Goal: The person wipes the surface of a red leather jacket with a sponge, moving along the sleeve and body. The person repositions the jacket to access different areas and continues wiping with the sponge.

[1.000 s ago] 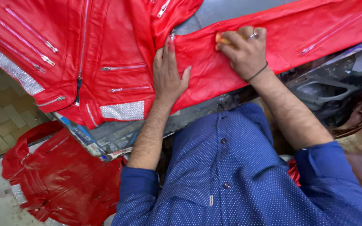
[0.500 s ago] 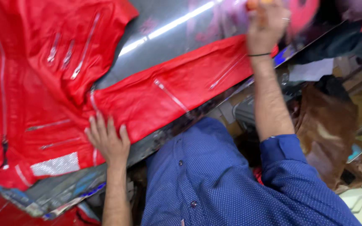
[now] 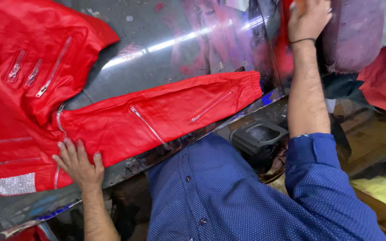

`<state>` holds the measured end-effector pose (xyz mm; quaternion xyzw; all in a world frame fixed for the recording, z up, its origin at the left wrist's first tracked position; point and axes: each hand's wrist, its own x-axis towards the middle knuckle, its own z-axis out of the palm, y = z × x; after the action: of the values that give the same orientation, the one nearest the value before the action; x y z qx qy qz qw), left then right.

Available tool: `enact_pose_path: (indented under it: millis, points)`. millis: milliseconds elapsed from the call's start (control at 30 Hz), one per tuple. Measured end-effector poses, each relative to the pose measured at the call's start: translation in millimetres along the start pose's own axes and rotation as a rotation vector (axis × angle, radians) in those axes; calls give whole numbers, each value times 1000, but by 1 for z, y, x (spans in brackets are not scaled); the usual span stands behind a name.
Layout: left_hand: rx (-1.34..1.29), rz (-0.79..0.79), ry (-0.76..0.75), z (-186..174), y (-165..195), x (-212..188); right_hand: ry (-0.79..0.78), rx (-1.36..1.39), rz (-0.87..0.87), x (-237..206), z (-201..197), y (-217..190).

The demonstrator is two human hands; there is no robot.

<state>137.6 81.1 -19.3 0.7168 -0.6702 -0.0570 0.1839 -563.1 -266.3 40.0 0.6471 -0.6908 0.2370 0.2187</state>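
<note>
A red leather jacket is spread flat on a shiny grey metal table, its body filling the left part of the scene and one sleeve stretched out to the right, ending in a gathered cuff near the middle of the table. The left hand is laid palm down on the near edge of the jacket, just where the sleeve joins the body; the fingers are spread open and pressed flat on the leather, and nothing is grasped. The right hand is raised at the far right, well apart from the jacket and beyond the cuff, beside a dull purple-stained surface. It is closed around something small and orange at the top edge of the view, but what that object is cannot be told, as it is almost wholly cut off. A dark band is worn on the right wrist. Silver zips are seen on the sleeve and on the upper part of the jacket, and a sparkling silver patch is set in the near left corner of the jacket body. The sleeve thus lies between the two hands, touched by the left one at its root and untouched by the right. A blue dotted shirt is worn by the person, with the cuff rolled up on the right arm. A dark tray-like container sits below the table edge, and more red cloth lies at the far right.
</note>
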Motion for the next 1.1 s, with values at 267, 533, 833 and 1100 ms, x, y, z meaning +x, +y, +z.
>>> enact_pose_path:
  millis: [267, 533, 833, 1100]
  points:
    - [-18, -33, 39, -2, 4, 5, -475, -40, 125, -62, -51, 25]
    - [0, -29, 48, -1, 6, 5, -532, -115, 31, -67, -51, 24]
    - [60, -43, 63, 7, 4, 8, -271, 72, -142, -67, -40, 34]
    - [82, -17, 119, 17, 1, 9, -255, 128, -88, -71, -53, 32]
